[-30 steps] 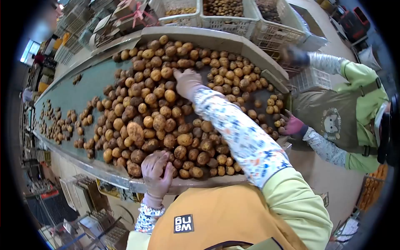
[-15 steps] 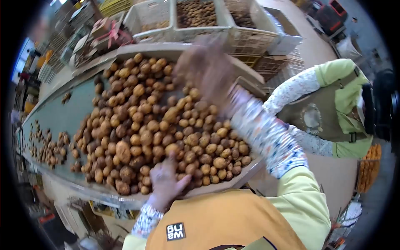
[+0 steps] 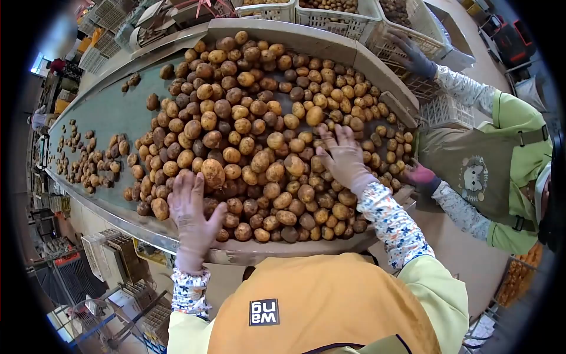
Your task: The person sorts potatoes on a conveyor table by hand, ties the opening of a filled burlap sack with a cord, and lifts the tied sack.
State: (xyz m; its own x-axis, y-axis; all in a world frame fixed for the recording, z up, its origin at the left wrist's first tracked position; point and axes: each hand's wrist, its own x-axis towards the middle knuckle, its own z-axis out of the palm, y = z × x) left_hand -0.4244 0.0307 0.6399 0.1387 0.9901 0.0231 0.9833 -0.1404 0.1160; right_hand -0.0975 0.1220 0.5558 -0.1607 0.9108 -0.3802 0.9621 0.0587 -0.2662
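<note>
We find the potatoes [image 3: 213, 139] heaped across the counter [image 3: 106, 121], thinning to a scattering at its far left. Our left hand [image 3: 191, 221] lies palm down at the heap's near edge, fingers spread, gripping nothing. Our right hand [image 3: 344, 156] lies open on the potatoes farther right, fingers slightly parted, likewise gripping nothing. Beyond the counter's raised edge we note a row of plastic crates [image 3: 339, 20], at least three containing potatoes. A co-worker [image 3: 501, 159] stands at the right end, one gloved hand near a crate, the other beside small potatoes.
</note>
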